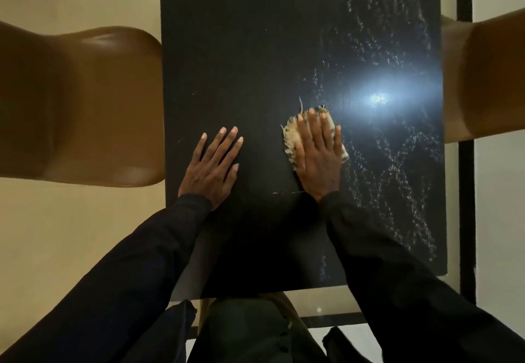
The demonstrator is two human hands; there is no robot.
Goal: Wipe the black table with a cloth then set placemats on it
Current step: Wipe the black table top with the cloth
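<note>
The black worktop lies open beyond both hands, with brown chairs against its long edges. The right hand presses flat on the frayed cloth mid-worktop and covers most of it. The left hand rests flat, holding nothing. Glare blurs the worktop's right side.

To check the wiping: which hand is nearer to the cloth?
Right. The right hand presses flat on the cloth; the left hand lies flat on the table to its left, apart.

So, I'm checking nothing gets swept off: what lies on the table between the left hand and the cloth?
Nothing: in the head view, bare black table separates the left hand from the cloth pressed under the right hand.
</note>
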